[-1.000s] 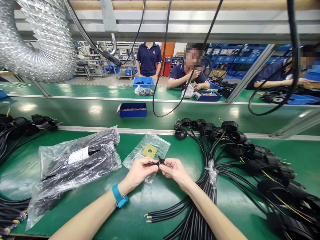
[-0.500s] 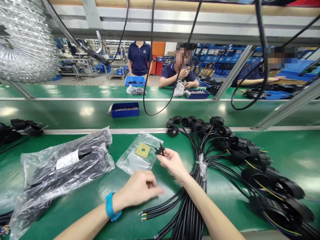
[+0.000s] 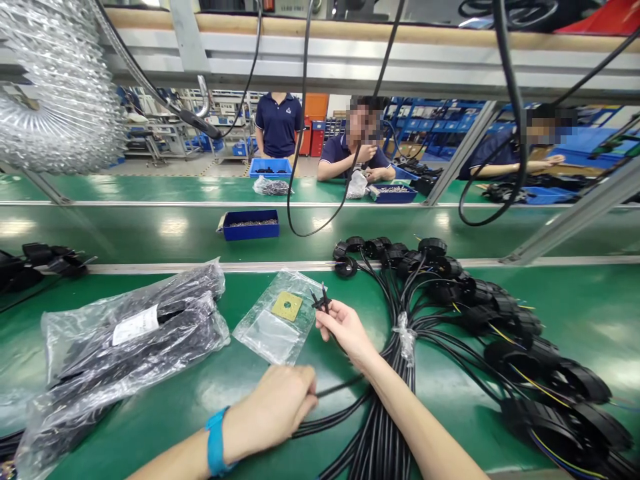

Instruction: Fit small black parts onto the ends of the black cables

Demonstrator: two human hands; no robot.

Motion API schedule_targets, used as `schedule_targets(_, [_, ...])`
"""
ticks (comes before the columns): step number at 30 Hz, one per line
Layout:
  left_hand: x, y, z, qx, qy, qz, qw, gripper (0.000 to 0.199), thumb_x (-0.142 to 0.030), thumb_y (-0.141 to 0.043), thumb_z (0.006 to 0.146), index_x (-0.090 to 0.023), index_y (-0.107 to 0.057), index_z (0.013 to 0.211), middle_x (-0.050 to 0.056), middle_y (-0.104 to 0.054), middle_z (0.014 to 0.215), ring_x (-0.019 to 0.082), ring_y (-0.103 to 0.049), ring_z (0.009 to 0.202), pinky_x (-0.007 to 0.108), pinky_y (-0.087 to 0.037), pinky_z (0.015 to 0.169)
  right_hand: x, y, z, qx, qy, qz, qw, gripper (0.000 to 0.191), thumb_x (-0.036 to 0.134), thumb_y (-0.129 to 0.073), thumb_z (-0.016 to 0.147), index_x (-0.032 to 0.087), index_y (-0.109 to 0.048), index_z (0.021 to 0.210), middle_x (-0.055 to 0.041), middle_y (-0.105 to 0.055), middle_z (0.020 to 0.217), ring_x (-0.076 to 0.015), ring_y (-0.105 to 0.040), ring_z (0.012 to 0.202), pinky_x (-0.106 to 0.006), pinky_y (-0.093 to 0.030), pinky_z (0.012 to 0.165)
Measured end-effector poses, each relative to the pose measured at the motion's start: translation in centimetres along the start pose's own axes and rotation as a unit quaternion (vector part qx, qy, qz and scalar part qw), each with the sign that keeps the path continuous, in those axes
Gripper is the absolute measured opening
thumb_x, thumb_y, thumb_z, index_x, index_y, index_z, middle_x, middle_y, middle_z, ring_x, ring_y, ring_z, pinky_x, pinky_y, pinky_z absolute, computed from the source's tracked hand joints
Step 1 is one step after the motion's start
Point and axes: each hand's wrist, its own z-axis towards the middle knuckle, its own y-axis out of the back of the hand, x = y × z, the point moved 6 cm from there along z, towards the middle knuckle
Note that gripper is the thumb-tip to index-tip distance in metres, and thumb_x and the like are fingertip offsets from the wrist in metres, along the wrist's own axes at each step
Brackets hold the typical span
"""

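Observation:
My right hand [image 3: 345, 327] pinches a small black two-pronged part [image 3: 321, 301], its prongs pointing up, beside a clear plastic bag [image 3: 265, 333]. A yellow square plate with a round hole [image 3: 287, 306] lies at that bag. Lower down, my left hand [image 3: 275, 407], with a blue band at the wrist, has its fingers closed on a black cable [image 3: 343, 385]; the cable's end is hidden by the hand. This cable runs towards the tied bundle of black cables [image 3: 387, 413] under my right forearm. Round black housings [image 3: 505, 300] fan out at the bundle's far end.
A large plastic bag of black parts [image 3: 135, 347] lies on the left of the green bench. Behind stands a blue box of small metal pieces [image 3: 251, 225]. Black cable loops [image 3: 320, 230] hang overhead. Co-workers [image 3: 355, 147] are across the bench.
My left hand has moved slightly down and left and closed on a cable, which now stretches from it to the bundle. My right hand still holds the two-pronged part in nearly the same place.

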Motion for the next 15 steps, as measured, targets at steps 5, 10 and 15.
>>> schedule_targets(5, [3.0, 4.5, 0.7, -0.159, 0.043, 0.131, 0.978, 0.029, -0.039, -0.042, 0.095, -0.016, -0.059, 0.088, 0.006, -0.058, 0.089, 0.02, -0.054, 0.083, 0.032, -0.034, 0.072, 0.3, -0.9, -0.2, 0.031, 0.014, -0.004, 0.999, 0.028, 0.037, -0.06, 0.085, 0.011, -0.05, 0.086, -0.0075, -0.061, 0.082, -0.0138, -0.059, 0.071, -0.028, -0.048, 0.072])
schedule_targets(10, [4.7, 6.0, 1.0, -0.243, 0.026, -0.011, 0.97, 0.022, -0.037, -0.051, 0.091, -0.02, -0.065, 0.094, 0.003, -0.06, 0.09, 0.014, -0.055, 0.08, 0.026, -0.038, 0.071, -0.7, -1.0, -0.1, 0.052, 0.004, 0.008, 0.999, 0.032, 0.038, -0.066, 0.08, 0.011, -0.051, 0.084, -0.0069, -0.061, 0.084, -0.0153, -0.061, 0.079, -0.03, -0.048, 0.078])
schedule_targets(15, [5.7, 5.9, 1.4, -0.269, 0.049, -0.239, 0.932, 0.024, -0.035, -0.057, 0.087, -0.018, -0.065, 0.103, 0.003, -0.064, 0.095, 0.013, -0.059, 0.082, 0.022, -0.044, 0.075, -1.6, -1.3, -0.1, 0.058, -0.005, -0.003, 0.998, 0.035, 0.038, -0.072, 0.074, 0.01, -0.052, 0.077, -0.0035, -0.059, 0.079, -0.0126, -0.058, 0.074, -0.026, -0.048, 0.073])
